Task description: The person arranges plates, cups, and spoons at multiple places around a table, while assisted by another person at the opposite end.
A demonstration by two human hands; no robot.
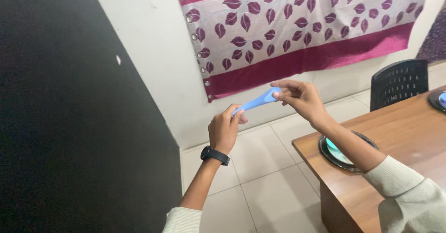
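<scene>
- Blue plastic spoon (257,103) held up in the air between my two hands, away from the wooden table (409,126), over the tiled floor (260,182).
- My left hand (224,129) pinches the handle end; my right hand (299,96) grips the bowl end.
- Risk, as I judge it: only fingertips hold it, so a loosened pinch could drop it onto the tiles.
- It looks slim, smooth, pale blue, tilted up to the right.
</scene>
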